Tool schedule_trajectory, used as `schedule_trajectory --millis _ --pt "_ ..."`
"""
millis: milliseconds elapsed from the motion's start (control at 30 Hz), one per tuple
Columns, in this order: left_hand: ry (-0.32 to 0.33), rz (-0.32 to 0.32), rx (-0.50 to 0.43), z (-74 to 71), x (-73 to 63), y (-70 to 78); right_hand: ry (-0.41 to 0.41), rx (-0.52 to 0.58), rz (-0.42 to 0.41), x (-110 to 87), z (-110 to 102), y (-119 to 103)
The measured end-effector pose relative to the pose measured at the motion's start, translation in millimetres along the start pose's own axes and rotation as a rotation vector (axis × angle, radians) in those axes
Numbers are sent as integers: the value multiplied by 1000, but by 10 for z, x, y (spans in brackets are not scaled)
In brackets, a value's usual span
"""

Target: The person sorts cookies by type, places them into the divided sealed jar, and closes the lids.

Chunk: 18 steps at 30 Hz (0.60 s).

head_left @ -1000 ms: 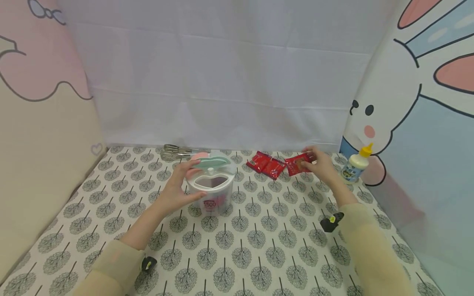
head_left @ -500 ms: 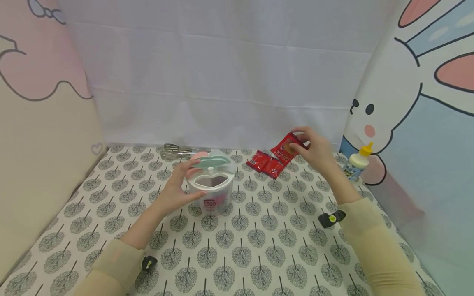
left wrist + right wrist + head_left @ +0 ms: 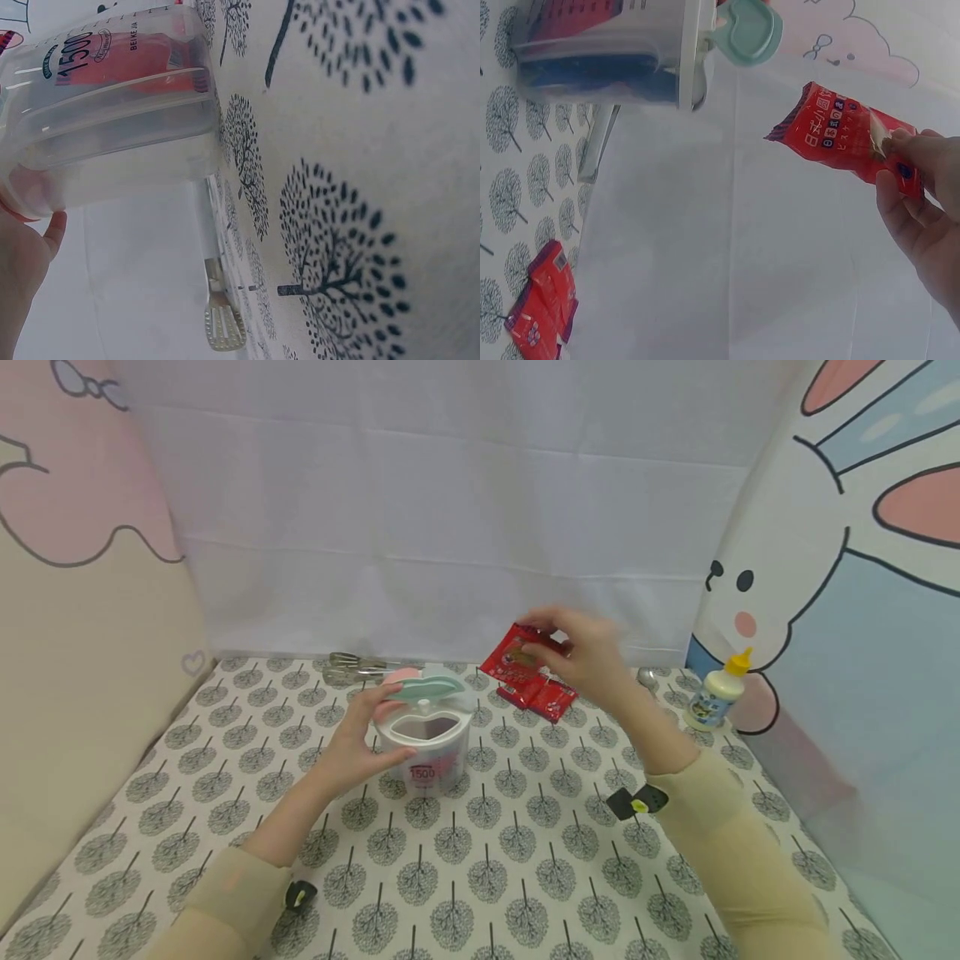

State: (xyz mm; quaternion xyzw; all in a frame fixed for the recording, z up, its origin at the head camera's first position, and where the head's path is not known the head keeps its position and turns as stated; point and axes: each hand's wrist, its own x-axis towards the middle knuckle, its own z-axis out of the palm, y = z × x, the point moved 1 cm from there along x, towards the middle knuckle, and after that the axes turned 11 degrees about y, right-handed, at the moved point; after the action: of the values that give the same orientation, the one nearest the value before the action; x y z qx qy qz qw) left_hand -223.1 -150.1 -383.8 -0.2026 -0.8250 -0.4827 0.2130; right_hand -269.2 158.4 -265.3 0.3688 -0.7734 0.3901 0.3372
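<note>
My right hand (image 3: 581,652) pinches a red packet (image 3: 504,658) by its right end, thumb against fingers, and holds it up off the surface (image 3: 487,868). The packet is to the right of the clear container (image 3: 448,766), and my right wrist view shows it well apart from the loose red packets (image 3: 555,700) lying at the far side. My left hand (image 3: 356,747) cups the container's left side, thumb along the near wall, fingers toward the far edge.

The likeliest slip, I judge, is in my right hand: only one end of the packet is gripped, so a knock on its free end could twist it out. If that corner met the lip-shaped opening flat on, it could snag on the rim (red wrapping shows through the wall, so space inside may be limited too). The teal flap (image 3: 431,687) stands raised behind the opening, and a brush from the packet could swing it down. A hard push could tip or slide the container, since I brace it from the left alone.
</note>
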Motion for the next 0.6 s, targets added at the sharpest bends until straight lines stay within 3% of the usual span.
schedule_trajectory --millis 133,267,367,600 --pt "8 -16 3 43 -7 -198 -39 84 -47 65 182 -145" --pt "14 13 -2 52 -2 -234 -88 129 -106 85 342 -265" --pt "10 35 -10 49 3 -184 -115 145 -144 92 445 -339" --pt "0 48 -19 -33 5 145 -165 146 -243 107 727 -419"
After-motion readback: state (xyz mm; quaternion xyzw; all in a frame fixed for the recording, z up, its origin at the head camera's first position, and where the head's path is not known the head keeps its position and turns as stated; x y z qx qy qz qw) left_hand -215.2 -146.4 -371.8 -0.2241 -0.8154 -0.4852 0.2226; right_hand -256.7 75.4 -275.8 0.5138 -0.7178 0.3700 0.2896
